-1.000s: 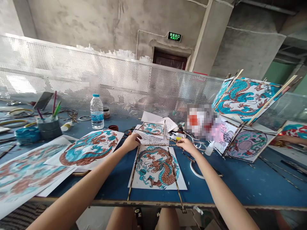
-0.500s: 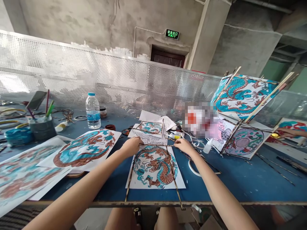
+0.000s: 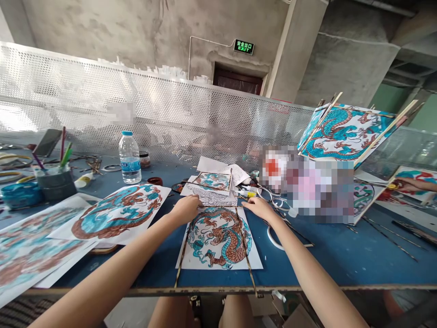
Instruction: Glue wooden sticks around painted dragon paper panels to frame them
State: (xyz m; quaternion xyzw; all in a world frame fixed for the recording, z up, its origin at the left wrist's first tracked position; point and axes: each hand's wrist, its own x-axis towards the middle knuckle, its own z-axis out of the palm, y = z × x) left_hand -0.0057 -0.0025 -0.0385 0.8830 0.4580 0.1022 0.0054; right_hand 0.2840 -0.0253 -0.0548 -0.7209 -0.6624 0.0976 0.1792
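Stick (image 3: 220,207) lies along dragon sheet's (image 3: 218,239) far edge, pinched in left grip (image 3: 187,208) and right grip (image 3: 258,207).

Sheet (image 3: 210,246) w/ brown/teal dragon, flat on table (image 3: 150,269) nr front edge; 2 mottled sticks (image 3: 246,248) approx. lengthwise on it, 3rd stick (image 3: 220,207) crosswise at top.

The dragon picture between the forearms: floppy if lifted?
The dragon picture looks like thin paper, so would probably flop. It's likely light too, being a flat sheet. The slim sticks along it might stiffen it, if attached.
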